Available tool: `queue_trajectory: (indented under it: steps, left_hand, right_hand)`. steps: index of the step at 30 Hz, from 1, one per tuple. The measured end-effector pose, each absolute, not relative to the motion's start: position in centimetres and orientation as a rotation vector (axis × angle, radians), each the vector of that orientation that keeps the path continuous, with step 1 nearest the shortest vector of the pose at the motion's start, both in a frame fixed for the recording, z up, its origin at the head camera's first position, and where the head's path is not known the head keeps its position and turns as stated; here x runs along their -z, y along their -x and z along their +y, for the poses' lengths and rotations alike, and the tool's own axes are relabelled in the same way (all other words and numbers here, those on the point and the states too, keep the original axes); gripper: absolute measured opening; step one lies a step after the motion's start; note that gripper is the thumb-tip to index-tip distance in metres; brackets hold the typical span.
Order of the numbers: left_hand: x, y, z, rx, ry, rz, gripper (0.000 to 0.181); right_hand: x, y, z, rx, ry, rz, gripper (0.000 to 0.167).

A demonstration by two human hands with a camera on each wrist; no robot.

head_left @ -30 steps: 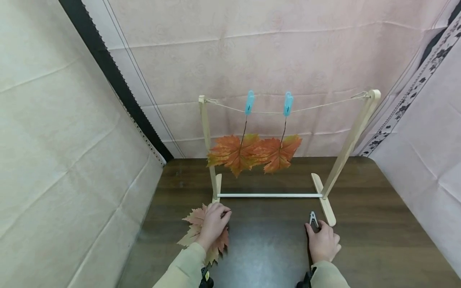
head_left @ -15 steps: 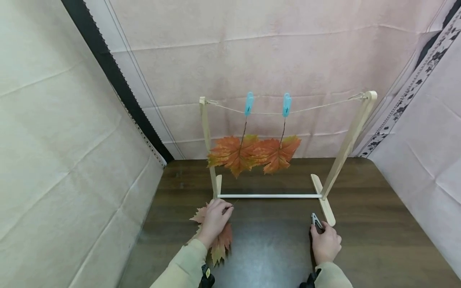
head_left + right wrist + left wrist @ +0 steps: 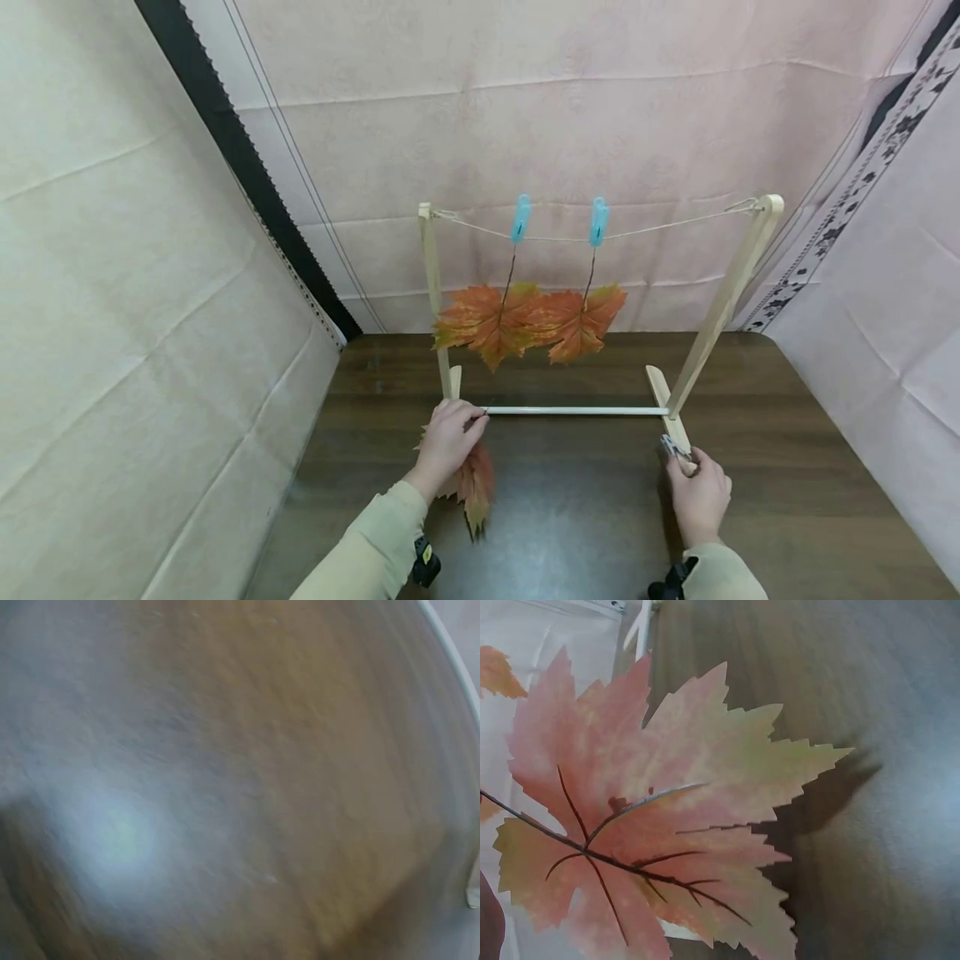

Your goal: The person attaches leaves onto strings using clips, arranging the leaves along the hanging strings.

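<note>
My left hand [image 3: 448,439] pinches the stem of an artificial maple leaf [image 3: 667,761], pinkish-orange with green-yellow tips. In the head view the leaf hangs below that hand, partly hidden by it, near the rack's left foot. On the right, my right hand [image 3: 702,493] holds a small clothespin [image 3: 674,450] between thumb and fingers, over the rack's right foot [image 3: 677,431]. Two orange maple leaves [image 3: 487,323] hang by their stems from a string [image 3: 675,226], each under a blue clothespin [image 3: 521,218]. The right wrist view is blurred and shows neither hand nor clothespin.
The wooden rack has a left post [image 3: 431,267], a right post [image 3: 723,308] and a white crossbar [image 3: 573,411] low between them. It stands on a dark brown table [image 3: 570,500]. Pale cloth [image 3: 585,133] encloses the back and both sides.
My left hand has moved slightly forward and lifted the leaf off the table, so it now hangs down. My right hand has shifted right with the clothespin, which has turned.
</note>
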State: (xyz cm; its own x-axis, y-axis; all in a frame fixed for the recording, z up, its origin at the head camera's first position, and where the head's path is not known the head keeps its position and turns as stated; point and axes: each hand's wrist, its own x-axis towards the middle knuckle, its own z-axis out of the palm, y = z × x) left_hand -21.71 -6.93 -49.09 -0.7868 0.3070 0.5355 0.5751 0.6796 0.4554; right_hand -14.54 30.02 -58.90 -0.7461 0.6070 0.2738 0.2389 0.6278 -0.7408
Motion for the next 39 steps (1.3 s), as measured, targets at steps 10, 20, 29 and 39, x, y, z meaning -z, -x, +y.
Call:
queue_trajectory:
  steps: [10,20,29,39]
  left_hand:
    - [46.9,21.4,-5.2,1.009,0.726,-2.376,0.004]
    - [44.8,20.9,-3.3,1.209,0.737,-2.445,0.014]
    - [43.7,21.4,-2.6,1.264,0.843,-2.527,0.017]
    - [41.6,22.0,-1.0,1.114,1.072,-2.594,0.017]
  right_hand:
    - [55.9,15.5,31.0,-0.994,0.579,-2.275,0.038]
    - [51.8,16.7,30.8,-1.018,0.55,-2.224,0.039]
    - [48.8,17.5,31.2,-1.012,0.488,-2.211,0.041]
    - [46.2,18.6,31.2,-1.056,0.496,-2.155,0.042]
